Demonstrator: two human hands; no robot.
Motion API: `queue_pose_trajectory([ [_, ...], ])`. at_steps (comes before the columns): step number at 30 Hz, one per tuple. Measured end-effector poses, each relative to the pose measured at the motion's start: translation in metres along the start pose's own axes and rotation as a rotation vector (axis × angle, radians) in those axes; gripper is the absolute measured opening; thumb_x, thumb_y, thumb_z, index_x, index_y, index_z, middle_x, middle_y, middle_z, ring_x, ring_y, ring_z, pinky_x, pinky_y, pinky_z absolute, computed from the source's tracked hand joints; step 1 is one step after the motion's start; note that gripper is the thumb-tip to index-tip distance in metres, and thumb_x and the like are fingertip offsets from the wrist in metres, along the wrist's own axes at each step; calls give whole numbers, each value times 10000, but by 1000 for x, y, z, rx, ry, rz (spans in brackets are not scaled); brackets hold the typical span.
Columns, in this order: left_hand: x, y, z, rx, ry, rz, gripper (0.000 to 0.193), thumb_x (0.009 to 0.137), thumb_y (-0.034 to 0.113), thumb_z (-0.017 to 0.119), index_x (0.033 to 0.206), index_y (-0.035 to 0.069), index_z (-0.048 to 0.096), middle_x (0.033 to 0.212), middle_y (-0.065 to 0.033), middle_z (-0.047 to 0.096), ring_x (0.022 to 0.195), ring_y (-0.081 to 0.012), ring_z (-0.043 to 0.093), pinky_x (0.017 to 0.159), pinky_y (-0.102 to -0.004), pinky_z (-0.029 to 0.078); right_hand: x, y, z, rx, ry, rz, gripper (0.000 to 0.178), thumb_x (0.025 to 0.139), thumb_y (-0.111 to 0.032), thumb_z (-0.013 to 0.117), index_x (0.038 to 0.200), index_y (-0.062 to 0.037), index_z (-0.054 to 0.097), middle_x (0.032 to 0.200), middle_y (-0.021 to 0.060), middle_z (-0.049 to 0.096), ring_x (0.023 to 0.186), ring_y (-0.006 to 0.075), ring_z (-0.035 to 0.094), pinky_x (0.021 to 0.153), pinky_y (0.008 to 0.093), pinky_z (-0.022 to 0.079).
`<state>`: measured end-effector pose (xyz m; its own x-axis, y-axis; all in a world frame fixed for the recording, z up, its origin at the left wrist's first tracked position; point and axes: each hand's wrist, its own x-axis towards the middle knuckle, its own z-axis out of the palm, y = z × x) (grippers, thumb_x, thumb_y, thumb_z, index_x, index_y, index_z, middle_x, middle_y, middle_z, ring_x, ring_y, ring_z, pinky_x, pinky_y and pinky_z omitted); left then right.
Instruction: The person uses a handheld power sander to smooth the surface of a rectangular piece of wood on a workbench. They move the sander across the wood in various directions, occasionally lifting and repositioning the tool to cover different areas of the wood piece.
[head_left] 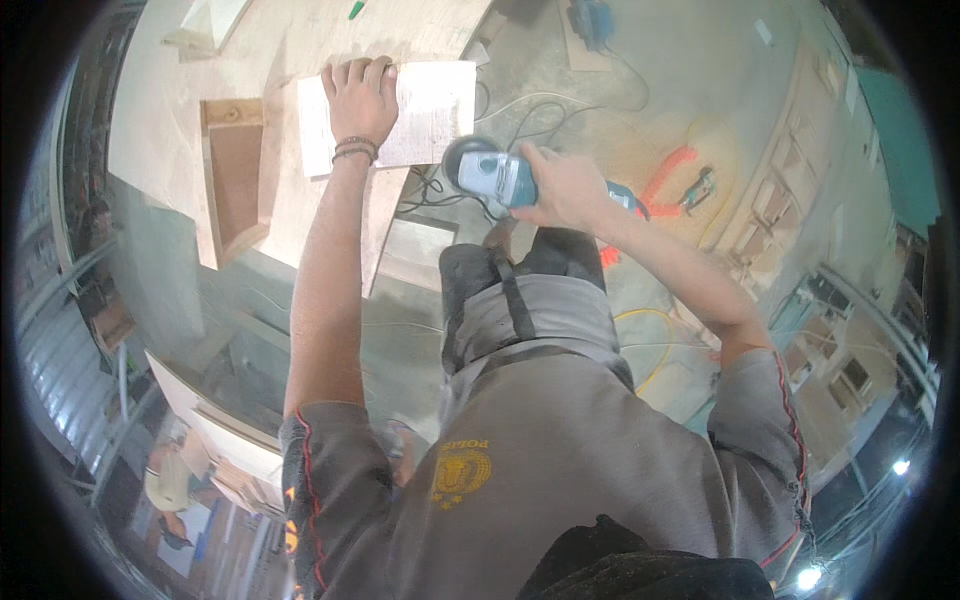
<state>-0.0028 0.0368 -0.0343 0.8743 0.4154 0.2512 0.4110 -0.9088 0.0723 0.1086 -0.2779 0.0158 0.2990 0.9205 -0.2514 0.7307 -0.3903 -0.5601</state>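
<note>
A thin white rectangular board [432,105] lies on a pale plywood worktop, its right end reaching past the worktop's edge. My left hand [362,100] presses on it, with fingers bent over its far edge. My right hand [565,187] is closed around a teal angle grinder [495,178]. The grinder's round dark disc is at the board's near right corner; whether they touch I cannot tell. The tool's rear end shows beyond my right wrist.
The plywood worktop [280,50] carries a shallow wooden box frame [208,190] and a green object [356,10]. Dark cables [540,118] and an orange hose [665,175] lie on the floor. Wooden frames [775,200] stand at right. Another person [170,480] is at lower left.
</note>
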Motion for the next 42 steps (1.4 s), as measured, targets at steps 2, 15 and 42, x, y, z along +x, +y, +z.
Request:
queue_pose_trajectory([
  [2,-1,-3,0,-45,-31,-12,332,1020,315,530,1251,133,685,1192,-129,681,1213,-331,559,1184,-566,263,-14,0,1,8,39,-11,718,730,-466,842,1220,-51,521,975,207,702,883,413,714,748,512,564],
  [15,46,-5,-57,182,-720,137,1236,406,693,928,1471,213,526,1305,-155,615,1294,-373,519,1102,-492,372,-89,25,-42,278,486,697,893,765,-548,811,1376,30,512,1077,273,722,1020,438,708,870,501,553],
  [42,-49,-12,-80,48,-222,497,374,785,270,793,1113,203,629,985,-13,571,1027,-215,597,867,-400,488,-156,33,-24,538,801,878,661,804,-504,828,1160,30,670,978,99,717,867,201,671,805,347,524],
])
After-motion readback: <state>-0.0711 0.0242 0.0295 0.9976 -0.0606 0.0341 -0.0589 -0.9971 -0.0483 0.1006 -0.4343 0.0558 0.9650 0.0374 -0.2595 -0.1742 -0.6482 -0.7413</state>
